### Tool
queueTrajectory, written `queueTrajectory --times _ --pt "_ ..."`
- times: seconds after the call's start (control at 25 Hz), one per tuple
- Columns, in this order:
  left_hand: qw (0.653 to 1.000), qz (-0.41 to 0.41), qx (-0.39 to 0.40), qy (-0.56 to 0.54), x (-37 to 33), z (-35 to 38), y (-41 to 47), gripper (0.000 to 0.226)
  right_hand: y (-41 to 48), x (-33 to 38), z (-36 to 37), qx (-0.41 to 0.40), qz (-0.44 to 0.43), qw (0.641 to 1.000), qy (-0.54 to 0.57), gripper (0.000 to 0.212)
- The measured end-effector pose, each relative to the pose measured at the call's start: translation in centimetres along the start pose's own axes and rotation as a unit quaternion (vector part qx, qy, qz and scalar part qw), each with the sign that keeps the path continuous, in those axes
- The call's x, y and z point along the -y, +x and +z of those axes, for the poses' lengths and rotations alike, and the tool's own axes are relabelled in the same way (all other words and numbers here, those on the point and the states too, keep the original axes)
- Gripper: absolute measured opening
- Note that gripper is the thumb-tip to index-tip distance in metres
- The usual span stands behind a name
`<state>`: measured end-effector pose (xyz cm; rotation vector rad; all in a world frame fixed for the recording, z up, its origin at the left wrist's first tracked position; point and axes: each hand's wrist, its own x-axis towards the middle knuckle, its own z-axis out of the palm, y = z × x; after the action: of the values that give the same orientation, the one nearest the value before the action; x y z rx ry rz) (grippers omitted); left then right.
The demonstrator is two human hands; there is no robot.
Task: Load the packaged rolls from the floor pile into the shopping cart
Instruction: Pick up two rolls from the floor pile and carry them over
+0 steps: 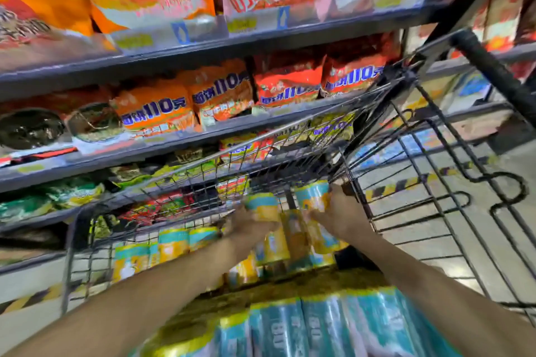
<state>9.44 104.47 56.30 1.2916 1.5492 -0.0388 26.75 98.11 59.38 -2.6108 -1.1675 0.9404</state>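
Left hand (251, 222) and right hand (338, 216) seemingly grip roll pack (295, 238) in cart (185, 180); shelf bags (158, 113) read "110".

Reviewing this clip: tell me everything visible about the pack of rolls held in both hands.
The pack of rolls is a glossy plastic-wrapped bundle of cylinders, yellow with teal bands; its print is too blurred to read. It is held tilted inside the wire shopping cart. The left hand grips its left side, the right hand its right. Similar packs lie lower to its left.
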Motion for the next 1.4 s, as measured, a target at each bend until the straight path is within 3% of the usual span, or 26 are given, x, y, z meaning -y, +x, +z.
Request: queueTrajectory --times 0.16,0.28,0.52,0.72,0.84,1.0,1.2,1.4 --pt "0.998 -0.051 -0.007 0.044 2.1 2.0 1.9 0.071 1.3 -1.3 1.7 0.033 0.058 0.997 -0.029 0.070" --pt "0.988 -0.061 -0.028 0.136 2.5 2.9 2.0 0.086 1.8 -2.3 3.2 0.059 0.077 0.994 -0.044 0.065" --pt "0.981 -0.055 -0.094 0.160 2.6 3.9 1.5 0.089 2.4 -3.1 3.9 0.061 0.102 0.992 -0.045 0.066" --pt "0.973 -0.057 -0.098 0.202 3.0 4.3 1.3 0.100 2.5 -4.4 4.1 0.033 0.128 0.990 -0.038 0.061" --pt "0.969 -0.055 -0.080 0.227 2.9 4.0 1.8 0.086 2.9 -5.1 3.9 0.032 0.151 0.986 -0.058 0.049" --pt "0.958 -0.037 -0.056 0.280 2.3 3.1 1.6 0.067 2.3 -4.9 3.2 0.021 0.098 0.988 -0.121 0.037" --pt "0.963 0.078 -0.070 0.247 1.1 1.6 1.1 0.096 0.9 -3.4 1.3 0.031 -0.012 0.985 -0.170 0.078" --pt "0.917 0.129 -0.111 0.361 -3.2 -0.8 -1.5 0.113 -0.5 -1.0 -1.9 -0.012 -0.095 0.967 -0.236 0.082"
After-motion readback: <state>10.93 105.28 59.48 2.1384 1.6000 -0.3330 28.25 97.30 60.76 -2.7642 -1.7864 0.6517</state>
